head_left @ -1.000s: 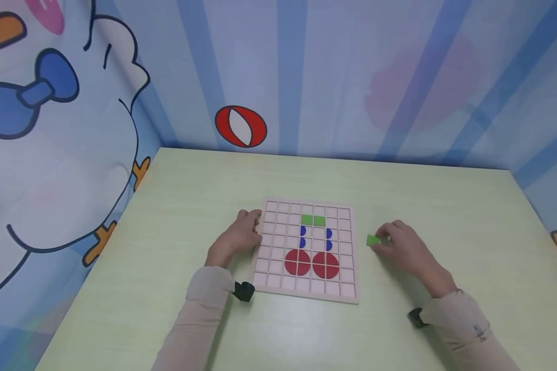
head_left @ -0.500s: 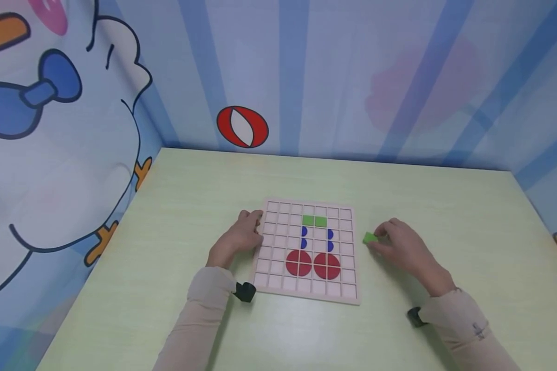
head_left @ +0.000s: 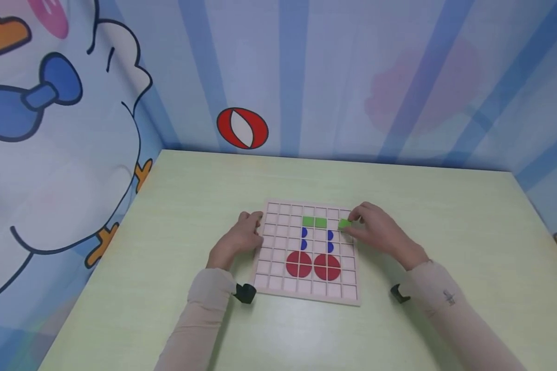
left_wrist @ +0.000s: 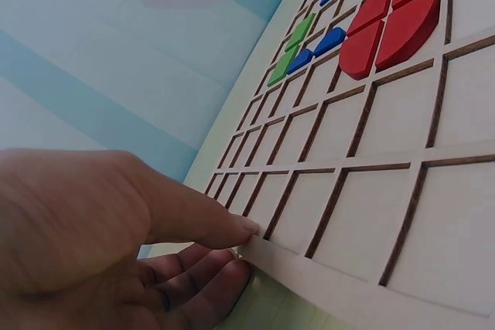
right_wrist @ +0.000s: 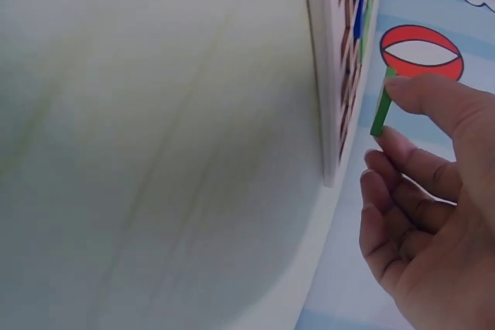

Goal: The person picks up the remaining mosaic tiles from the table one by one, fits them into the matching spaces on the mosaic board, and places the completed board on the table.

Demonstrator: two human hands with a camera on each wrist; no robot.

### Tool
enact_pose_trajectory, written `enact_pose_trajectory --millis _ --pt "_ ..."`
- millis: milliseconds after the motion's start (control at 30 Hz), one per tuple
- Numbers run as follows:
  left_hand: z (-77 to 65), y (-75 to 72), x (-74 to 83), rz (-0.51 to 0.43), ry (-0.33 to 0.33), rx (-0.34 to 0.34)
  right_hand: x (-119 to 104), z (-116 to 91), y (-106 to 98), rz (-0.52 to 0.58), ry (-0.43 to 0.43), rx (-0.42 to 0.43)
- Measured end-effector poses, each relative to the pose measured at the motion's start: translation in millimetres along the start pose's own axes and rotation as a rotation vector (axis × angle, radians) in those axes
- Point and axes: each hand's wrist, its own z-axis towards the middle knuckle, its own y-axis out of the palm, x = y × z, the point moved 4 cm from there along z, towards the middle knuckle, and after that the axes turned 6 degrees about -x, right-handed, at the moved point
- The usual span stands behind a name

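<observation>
A pale wooden grid board [head_left: 278, 268] lies on the table. My left hand [head_left: 238, 237] grips its left edge; in the left wrist view the thumb [left_wrist: 209, 218] rests on the rim and the other fingers are bent against the side. Between thumb and fingertips my right hand [head_left: 382, 231] pinches a green square tile [head_left: 344, 223], over the board's upper right cells. In the right wrist view that green tile [right_wrist: 383, 102] is seen edge-on. Two green tiles [head_left: 314, 222] sit side by side in the board, above several blue half-round pieces [head_left: 330, 240] and two red circles [head_left: 299, 264] made of quarter pieces.
The light green table [head_left: 204, 180] meets a blue striped wall [head_left: 325, 77] at its back edge. A cartoon-printed wall [head_left: 74, 190] stands along the left. Black wrist cameras [head_left: 245, 293] are strapped at both cuffs.
My right hand has carried the green tile left and away from me, from the table beside the board to over its upper right. The left hand stays at the board's edge.
</observation>
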Motion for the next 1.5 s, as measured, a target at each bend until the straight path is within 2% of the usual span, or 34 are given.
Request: enact_pose_trajectory --millis 200,433,700,1267,1500 --pt "0.6 0.4 -1.6 0.001 -0.004 0.001 -2 15 7 0.001 -0.01 -0.04" --pt "0.7 1.0 -1.1 0.0 -0.001 0.001 -7 20 8 -0.016 -0.026 -0.066" --pt "-0.4 1.3 0.5 0.017 0.011 0.003 -9 23 10 -0.002 0.006 -0.095" --pt "3.3 1.8 -1.5 0.014 0.009 0.007 -7 23 10 0.006 0.002 -0.089" --pt "1.5 1.5 -0.4 0.01 0.03 -0.001 -5 6 -7 0.07 0.018 -0.014"
